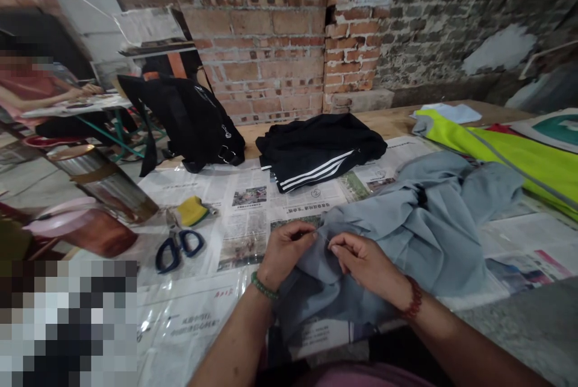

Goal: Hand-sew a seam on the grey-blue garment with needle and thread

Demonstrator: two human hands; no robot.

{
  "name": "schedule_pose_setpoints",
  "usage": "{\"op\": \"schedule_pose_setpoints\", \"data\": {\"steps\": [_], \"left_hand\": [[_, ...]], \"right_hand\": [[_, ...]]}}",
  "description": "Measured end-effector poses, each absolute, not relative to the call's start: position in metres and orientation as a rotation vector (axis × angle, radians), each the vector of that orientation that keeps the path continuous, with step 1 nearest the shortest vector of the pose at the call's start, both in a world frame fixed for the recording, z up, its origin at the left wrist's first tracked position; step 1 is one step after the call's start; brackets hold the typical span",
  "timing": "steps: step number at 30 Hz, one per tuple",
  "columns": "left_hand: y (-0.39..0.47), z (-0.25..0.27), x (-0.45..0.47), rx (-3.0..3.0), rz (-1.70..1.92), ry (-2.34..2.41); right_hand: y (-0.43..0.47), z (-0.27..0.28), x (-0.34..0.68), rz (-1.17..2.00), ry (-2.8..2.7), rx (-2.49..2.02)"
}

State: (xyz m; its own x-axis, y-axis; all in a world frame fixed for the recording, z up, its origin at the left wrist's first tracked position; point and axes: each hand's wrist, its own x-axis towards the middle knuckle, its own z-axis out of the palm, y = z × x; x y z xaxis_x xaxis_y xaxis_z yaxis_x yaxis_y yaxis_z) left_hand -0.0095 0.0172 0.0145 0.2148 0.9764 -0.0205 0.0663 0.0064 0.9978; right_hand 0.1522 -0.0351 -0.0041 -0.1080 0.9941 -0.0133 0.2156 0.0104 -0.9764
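A crumpled grey cloth (388, 218) lies in folds across the front of the newspaper-covered table. Over its left part, my left hand (286, 248) has thumb and forefinger pinched together. Just to the right, my right hand (363, 260) is closed in a similar pinch, with its fingertips close to the left ones. A faint thin line, like a thread or needle, shows between the fingertips, too fine to make out. To the left of my hands lie scissors (179, 247) with dark blue handles, and a yellow and green sponge-like piece (192, 211) beside their blades.
Black clothing with white stripes (316, 149) and a black bag (189, 116) lie farther back. A metal flask (103, 182) and a pink-lidded container (90, 227) are at left. A neon-yellow vest (510, 158) lies right. Another person (36, 86) sits at a far-left table.
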Motion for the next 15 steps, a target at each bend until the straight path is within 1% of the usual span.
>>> {"op": "schedule_pose_setpoints", "data": {"steps": [8,15], "left_hand": [[0.0167,0.0133,-0.0106,1.375,1.001,1.106],[0.0155,0.0170,-0.0112,1.726,1.025,1.037]], "right_hand": [[-0.0328,0.0024,0.1478,1.181,-1.474,-1.384],[-0.0261,0.0013,0.1470,1.084,-1.549,-1.400]]}}
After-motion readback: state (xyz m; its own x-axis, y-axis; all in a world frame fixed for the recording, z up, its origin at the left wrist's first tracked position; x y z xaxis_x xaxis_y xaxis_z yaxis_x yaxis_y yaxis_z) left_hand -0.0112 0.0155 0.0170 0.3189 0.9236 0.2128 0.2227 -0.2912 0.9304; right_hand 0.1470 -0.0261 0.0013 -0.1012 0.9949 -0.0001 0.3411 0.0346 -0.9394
